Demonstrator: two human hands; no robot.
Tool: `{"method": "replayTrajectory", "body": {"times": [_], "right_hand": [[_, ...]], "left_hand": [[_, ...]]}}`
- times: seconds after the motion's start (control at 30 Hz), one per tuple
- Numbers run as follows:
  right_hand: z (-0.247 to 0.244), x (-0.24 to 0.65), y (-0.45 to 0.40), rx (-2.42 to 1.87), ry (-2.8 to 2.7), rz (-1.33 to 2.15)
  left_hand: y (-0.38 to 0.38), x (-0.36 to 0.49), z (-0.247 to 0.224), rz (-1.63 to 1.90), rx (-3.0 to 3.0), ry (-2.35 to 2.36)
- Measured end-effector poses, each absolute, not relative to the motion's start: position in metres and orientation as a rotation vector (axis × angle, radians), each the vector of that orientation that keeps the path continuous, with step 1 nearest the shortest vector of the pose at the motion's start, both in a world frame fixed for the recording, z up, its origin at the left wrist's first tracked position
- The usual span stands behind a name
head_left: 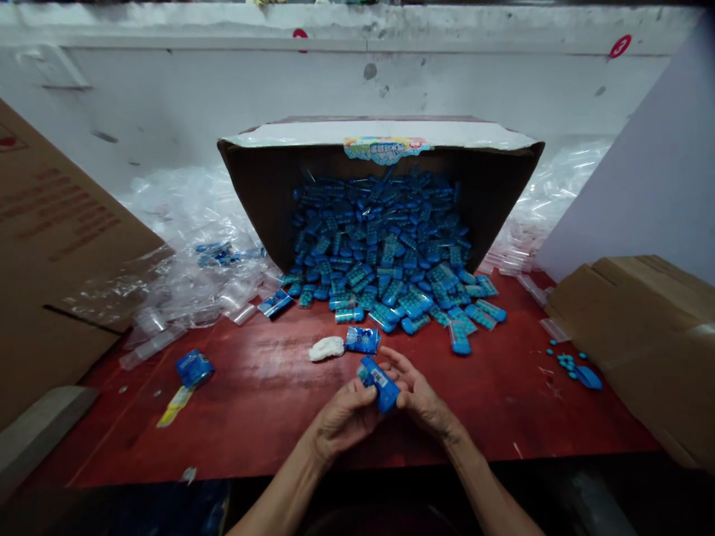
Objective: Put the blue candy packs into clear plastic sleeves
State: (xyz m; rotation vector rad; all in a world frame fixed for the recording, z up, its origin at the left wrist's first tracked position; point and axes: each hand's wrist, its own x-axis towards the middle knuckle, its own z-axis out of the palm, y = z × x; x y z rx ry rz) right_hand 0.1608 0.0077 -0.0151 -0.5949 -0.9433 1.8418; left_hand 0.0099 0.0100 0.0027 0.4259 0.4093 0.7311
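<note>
Near the front of the red table, I hold a small blue pack of teal beads (pixel 382 385) with a white barcode label facing up. My left hand (pixel 347 417) grips its left side, thumb across the front. The fingers of my right hand (pixel 421 398) curve around its right end, with the thumb at the lower corner. Just beyond my hands lie a printed blue sachet (pixel 363 340) and a crumpled white wad (pixel 327 348). Many similar clear packs with blue ends (pixel 391 260) spill from a tipped carton (pixel 246 179) onto the table.
Clear plastic sleeves (pixel 190 216) pile up left of the carton. A blue roll (pixel 194 368) and a yellow strip (pixel 175 406) lie at left. Loose teal beads (pixel 567 362) and a blue cap (pixel 588 377) sit at right beside a cardboard box (pixel 642 335). Another box (pixel 67 246) stands left.
</note>
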Motion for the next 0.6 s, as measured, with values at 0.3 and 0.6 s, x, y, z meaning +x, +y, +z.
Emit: {"method": "replayTrajectory", "body": {"times": [0.3, 0.6], "right_hand": [[-0.039, 0.143, -0.001, -0.76, -0.942, 1.524], [-0.029, 0.157, 0.01, -0.99, -1.178, 1.54]], "left_hand": [[-0.007, 0.031, 0.0, 0.942, 0.355, 0.61], [-0.001, -0.025, 0.011, 1.178, 0.152, 0.787]]}}
